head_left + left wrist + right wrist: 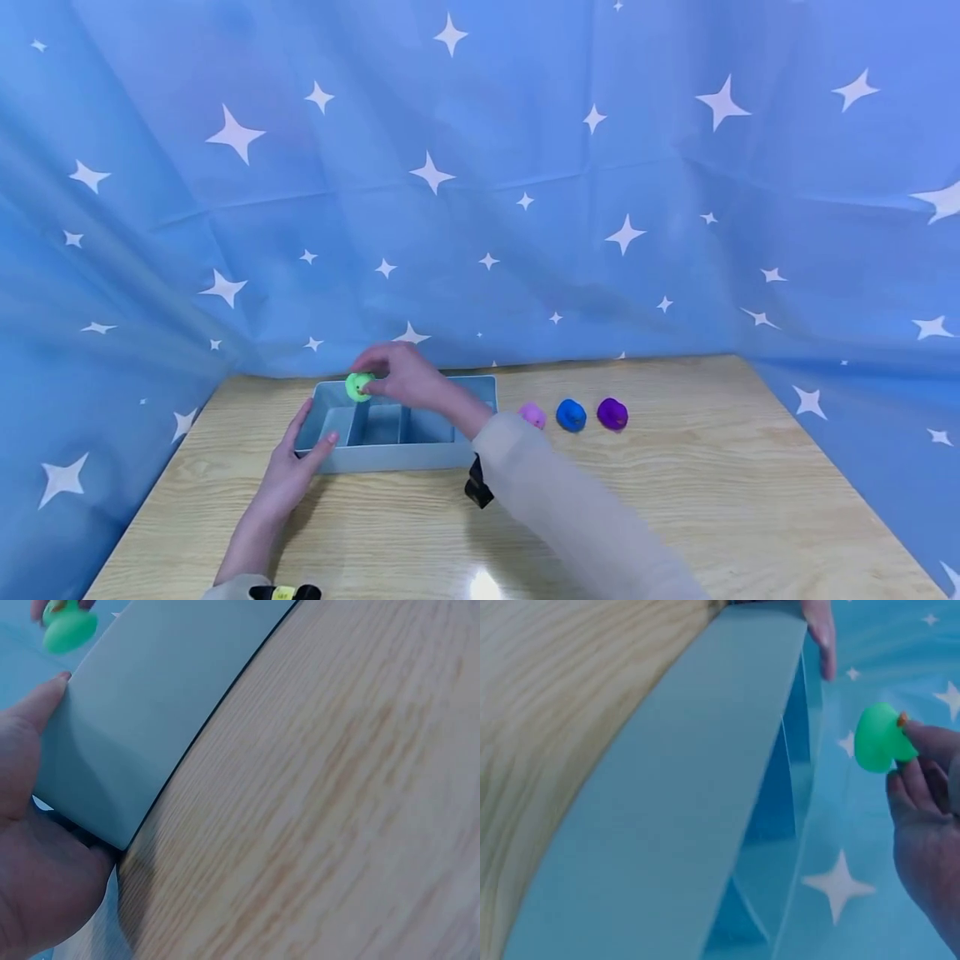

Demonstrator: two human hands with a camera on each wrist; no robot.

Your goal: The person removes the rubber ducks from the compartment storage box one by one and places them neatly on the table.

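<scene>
A small green rubber duck with an orange beak is pinched between the thumb and fingers of my right hand. It is held up over the left part of a light-blue divided box. In the right wrist view the duck is clearly above the box rim, apart from it. My left hand grips the box's left end, thumb at the front wall and fingers along the left side. The left wrist view has that thumb against the box wall. My right forearm hides some of the box's right part.
Right of the box, a pink duck, a blue duck and a purple duck stand in a row on the wooden table. A blue curtain with white stars hangs behind the table and at its sides.
</scene>
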